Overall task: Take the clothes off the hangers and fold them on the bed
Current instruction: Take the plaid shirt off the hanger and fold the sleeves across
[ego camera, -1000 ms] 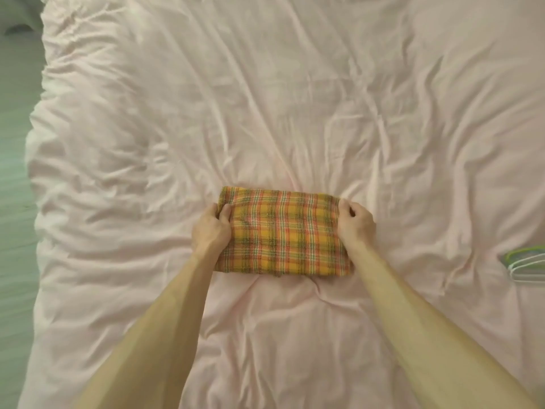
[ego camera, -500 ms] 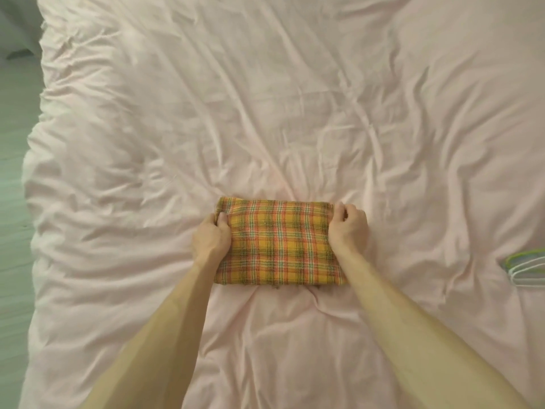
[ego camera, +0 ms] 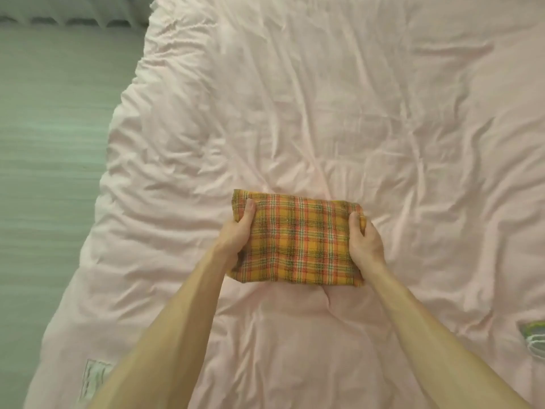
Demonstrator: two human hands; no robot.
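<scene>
Both hands have shifted their hold to the ends of the bundle, and the view has swung toward the floor at 9 o'clock. The pink bed carries the folded plaid garment near its middle. The left hand grips its 9 o'clock end and the right hand its 3 o'clock end, thumbs on top, probably to move it without unfolding. Hangers lie at 4 o'clock.

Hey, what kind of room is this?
Most likely a bedroom: a wrinkled pale pink bed duvet, a folded orange plaid garment gripped at its ends by the left hand and right hand, and green and white clothes hangers lying at the right edge.
</scene>
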